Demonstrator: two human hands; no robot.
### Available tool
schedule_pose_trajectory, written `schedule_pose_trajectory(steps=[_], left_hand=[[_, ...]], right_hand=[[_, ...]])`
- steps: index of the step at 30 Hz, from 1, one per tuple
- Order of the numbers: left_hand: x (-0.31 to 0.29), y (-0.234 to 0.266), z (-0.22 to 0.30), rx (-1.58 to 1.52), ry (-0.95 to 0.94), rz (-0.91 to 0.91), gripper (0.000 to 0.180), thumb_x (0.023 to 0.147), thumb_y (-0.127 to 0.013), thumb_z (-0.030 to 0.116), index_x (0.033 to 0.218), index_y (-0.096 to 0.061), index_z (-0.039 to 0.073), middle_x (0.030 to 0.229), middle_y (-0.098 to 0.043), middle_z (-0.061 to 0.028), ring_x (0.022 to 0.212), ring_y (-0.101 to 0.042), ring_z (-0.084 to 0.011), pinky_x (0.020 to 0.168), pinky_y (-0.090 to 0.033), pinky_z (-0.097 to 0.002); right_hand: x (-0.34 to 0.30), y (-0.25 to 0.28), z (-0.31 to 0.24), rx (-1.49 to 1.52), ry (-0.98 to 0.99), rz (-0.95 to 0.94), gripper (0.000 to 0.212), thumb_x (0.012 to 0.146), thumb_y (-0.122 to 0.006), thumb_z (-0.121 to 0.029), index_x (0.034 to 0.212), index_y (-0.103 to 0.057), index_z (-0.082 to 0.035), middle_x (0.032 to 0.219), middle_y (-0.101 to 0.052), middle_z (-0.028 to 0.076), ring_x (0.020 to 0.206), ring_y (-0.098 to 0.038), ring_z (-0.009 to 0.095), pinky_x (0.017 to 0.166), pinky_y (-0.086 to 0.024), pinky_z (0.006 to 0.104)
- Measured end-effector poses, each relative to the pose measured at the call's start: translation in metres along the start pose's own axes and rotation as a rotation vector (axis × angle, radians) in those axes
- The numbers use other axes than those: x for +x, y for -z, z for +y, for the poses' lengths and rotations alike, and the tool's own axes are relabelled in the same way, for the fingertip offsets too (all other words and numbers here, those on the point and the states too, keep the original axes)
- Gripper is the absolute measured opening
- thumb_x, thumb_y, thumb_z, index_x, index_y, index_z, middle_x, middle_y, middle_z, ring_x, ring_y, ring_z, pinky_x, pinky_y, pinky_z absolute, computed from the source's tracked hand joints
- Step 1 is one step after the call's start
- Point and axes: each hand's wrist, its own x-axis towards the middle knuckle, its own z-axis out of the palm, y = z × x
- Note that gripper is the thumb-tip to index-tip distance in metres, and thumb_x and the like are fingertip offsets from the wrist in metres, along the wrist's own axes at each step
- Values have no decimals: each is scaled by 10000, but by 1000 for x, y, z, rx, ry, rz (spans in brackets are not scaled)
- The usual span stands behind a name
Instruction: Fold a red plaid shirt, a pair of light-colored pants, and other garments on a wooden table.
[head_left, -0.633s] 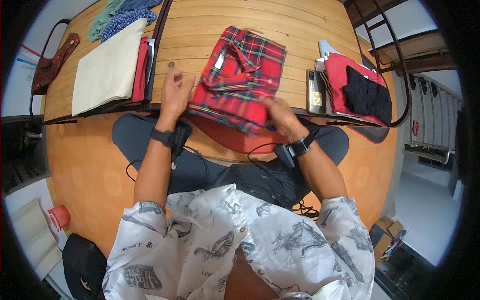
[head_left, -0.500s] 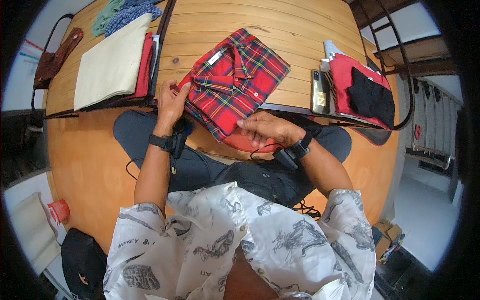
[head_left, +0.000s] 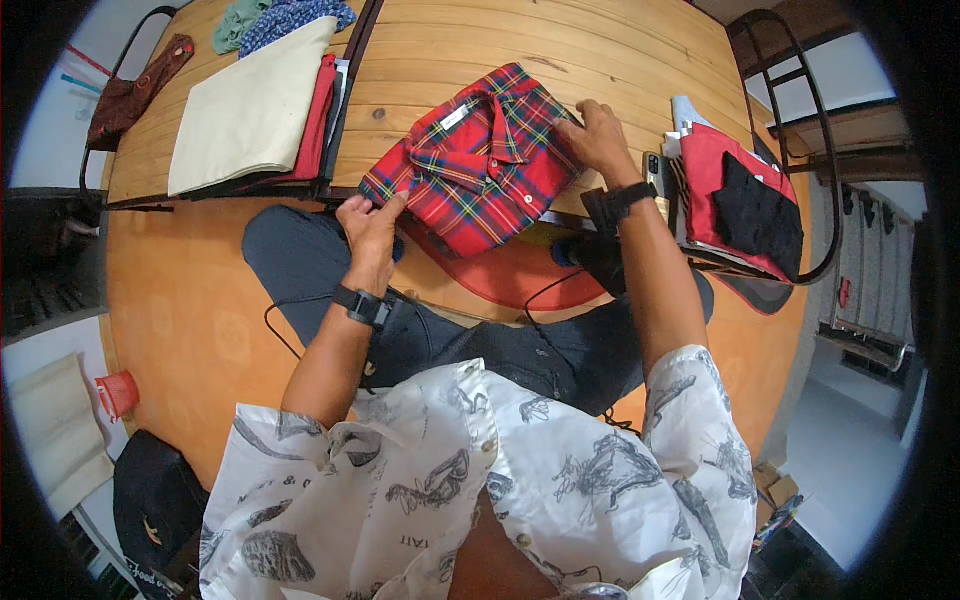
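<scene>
A folded red plaid shirt (head_left: pixel 470 190) lies on the wooden table, its collar facing up and its lower corner reaching past the near edge. At the shirt's left corner, my left hand (head_left: pixel 370 240) is closed, with the thumb on top and the fingers at the edge. Across from it, my right hand (head_left: pixel 600 145) is curled over the shirt's upper right edge, thumb on the cloth. Its fingertips are partly hidden by the hand itself. Both wrists wear black straps with small devices.
At left lies a folded cream cloth (head_left: pixel 250 110) over red and dark cloths; blue patterned cloth (head_left: pixel 295 25) is behind. A phone (head_left: pixel 653 170) and a pile with red cloth (head_left: pixel 705 190) and black cloth (head_left: pixel 750 205) sit at right. A red rounded object (head_left: pixel 510 280) is below the table edge.
My right hand has moved from the shirt's near corner up to its right edge. My left hand has shifted slightly nearer at the left corner. The whole view has shifted a little.
</scene>
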Motion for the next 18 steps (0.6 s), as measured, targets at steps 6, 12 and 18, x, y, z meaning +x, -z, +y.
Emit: schedule_pose_trajectory(steps=[6,12,18], left_hand=[[-42,-20,43,-242,467,-545,625,782,-866,222,1271,-535,19,1265,-612,-124,1164,-570,-206,1002,-446,-360],[-33,-19,12,-222,303,-568,457,935,-693,158,1352,-539,49,1270,-633,-75,1090,-627,-241,936,-491,-350],[-51,-21,42,76,-250,-545,439,985,-600,122,1364,-485,-66,1319,-600,-147,1176,-568,-241,1048,-417,-356]], right_hand=[[22,-5,24,59,-83,-213,590,728,-807,-484,1032,-681,6,1087,-649,295,1066,-623,433,905,-517,481],[26,6,5,211,-203,-552,647,663,-859,-363,1141,-679,36,1097,-714,237,1043,-681,346,889,-537,404],[-4,26,35,575,-342,-634,446,744,-817,-220,1131,-716,-23,967,-738,127,851,-680,219,791,-543,343]])
